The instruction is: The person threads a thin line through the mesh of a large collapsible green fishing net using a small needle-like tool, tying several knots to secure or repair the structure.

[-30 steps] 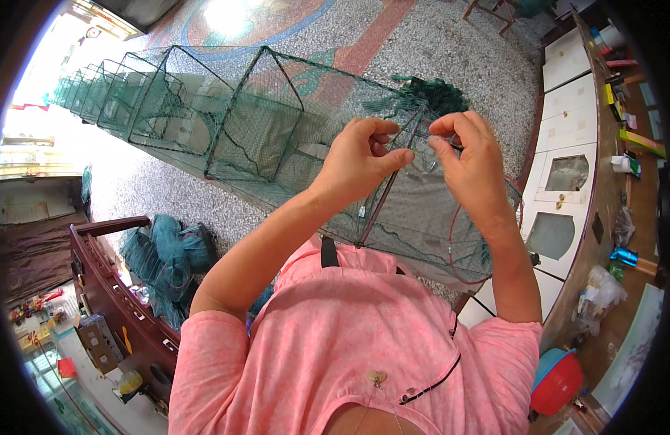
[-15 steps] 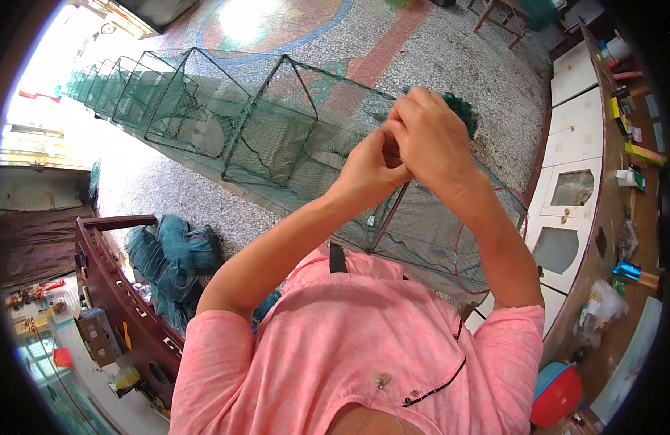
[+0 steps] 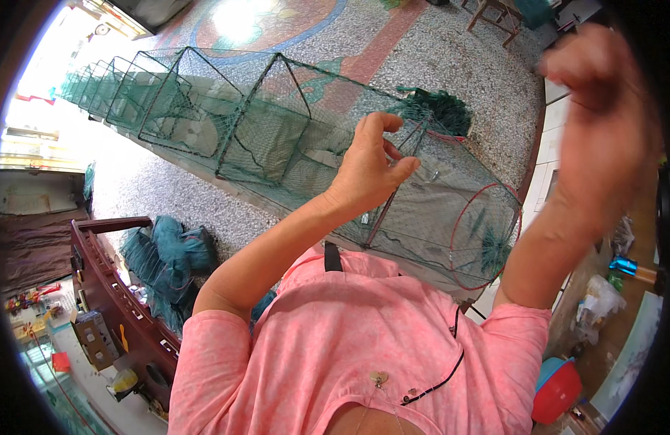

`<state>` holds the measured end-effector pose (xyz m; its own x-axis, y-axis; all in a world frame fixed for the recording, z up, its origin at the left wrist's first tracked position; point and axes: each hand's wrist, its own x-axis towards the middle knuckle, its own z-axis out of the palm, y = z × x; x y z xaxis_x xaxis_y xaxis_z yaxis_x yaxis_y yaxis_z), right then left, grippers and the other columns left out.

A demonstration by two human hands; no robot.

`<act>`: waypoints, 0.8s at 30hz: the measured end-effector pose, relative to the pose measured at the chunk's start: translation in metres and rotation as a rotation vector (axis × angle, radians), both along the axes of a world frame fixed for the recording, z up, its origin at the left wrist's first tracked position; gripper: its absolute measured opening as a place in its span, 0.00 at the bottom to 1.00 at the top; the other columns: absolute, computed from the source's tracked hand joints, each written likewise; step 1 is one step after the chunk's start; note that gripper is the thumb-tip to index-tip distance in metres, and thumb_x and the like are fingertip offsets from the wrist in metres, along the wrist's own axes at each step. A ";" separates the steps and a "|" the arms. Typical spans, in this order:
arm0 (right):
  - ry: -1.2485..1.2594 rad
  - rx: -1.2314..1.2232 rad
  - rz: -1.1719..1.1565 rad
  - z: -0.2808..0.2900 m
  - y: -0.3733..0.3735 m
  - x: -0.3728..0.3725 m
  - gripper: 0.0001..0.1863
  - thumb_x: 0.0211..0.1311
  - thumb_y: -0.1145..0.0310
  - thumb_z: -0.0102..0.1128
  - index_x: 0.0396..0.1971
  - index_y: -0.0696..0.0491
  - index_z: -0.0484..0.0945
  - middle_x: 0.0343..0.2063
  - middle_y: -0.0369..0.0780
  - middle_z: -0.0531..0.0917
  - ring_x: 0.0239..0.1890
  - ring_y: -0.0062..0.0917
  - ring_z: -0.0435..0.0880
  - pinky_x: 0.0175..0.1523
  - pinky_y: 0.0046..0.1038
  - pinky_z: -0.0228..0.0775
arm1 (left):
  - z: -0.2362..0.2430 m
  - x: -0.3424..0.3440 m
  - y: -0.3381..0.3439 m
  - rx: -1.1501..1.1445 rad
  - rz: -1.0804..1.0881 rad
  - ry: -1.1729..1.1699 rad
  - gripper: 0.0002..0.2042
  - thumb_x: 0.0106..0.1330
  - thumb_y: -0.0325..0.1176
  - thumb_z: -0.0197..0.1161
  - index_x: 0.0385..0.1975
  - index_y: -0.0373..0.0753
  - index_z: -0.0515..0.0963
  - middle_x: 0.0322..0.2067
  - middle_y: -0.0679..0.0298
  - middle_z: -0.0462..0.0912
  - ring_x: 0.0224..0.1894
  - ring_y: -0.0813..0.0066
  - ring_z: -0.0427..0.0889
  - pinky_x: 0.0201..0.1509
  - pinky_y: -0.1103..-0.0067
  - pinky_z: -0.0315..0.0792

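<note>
The fingers of the left hand are curled narrow, thumb and fingertips pinched at the mesh and frame of a long green net trap; whether a thread is gripped between them cannot be told. The right hand is raised well above and to the right of the trap, blurred, its fingers loosely bent; whether anything is held in them cannot be told. The two hands are well apart.

The trap is stretched across the speckled stone floor, made of box-shaped wire sections covered in green netting. Its near end is closed by a red hoop with a netted funnel inside (just below and right of the left hand). A bunched clump of dark green netting is seen beyond the trap's near end.

The lower middle of the view is filled by the person's pink shirt, which hides the floor beneath. At the left, a dark wooden bench is seen, with a heap of folded green nets just beside it. At the lower right, a red basin is set near cluttered shelving.
</note>
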<state>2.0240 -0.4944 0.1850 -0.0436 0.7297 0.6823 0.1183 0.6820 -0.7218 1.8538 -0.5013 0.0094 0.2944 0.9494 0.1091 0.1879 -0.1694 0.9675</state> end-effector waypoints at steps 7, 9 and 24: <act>0.036 -0.023 0.220 0.007 -0.018 0.016 0.10 0.67 0.67 0.47 0.32 0.58 0.72 0.25 0.38 0.75 0.27 0.18 0.75 0.36 0.17 0.67 | 0.017 0.001 0.007 0.231 -0.256 0.013 0.24 0.49 0.16 0.58 0.50 0.38 0.68 0.41 0.65 0.72 0.29 0.80 0.69 0.33 0.82 0.67; 0.022 -0.064 0.205 0.004 -0.020 0.022 0.09 0.67 0.68 0.47 0.32 0.58 0.72 0.25 0.37 0.75 0.28 0.18 0.74 0.36 0.17 0.66 | 0.014 0.003 0.006 0.296 -0.217 0.017 0.22 0.49 0.16 0.57 0.46 0.39 0.69 0.37 0.65 0.72 0.28 0.77 0.69 0.33 0.81 0.67; -0.779 -0.447 -0.356 -0.101 -0.040 0.012 0.04 0.51 0.72 0.60 0.26 0.54 0.75 0.25 0.38 0.73 0.32 0.36 0.73 0.36 0.33 0.66 | 0.019 -0.007 -0.016 0.252 -0.004 0.272 0.11 0.52 0.25 0.65 0.33 0.36 0.71 0.31 0.60 0.69 0.32 0.68 0.73 0.36 0.76 0.70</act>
<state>2.0363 -0.5347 0.0838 -0.0920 0.9731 0.2113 0.8205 0.1943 -0.5376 1.8468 -0.5178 0.0288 0.3487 0.9015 0.2563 0.4310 -0.3971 0.8103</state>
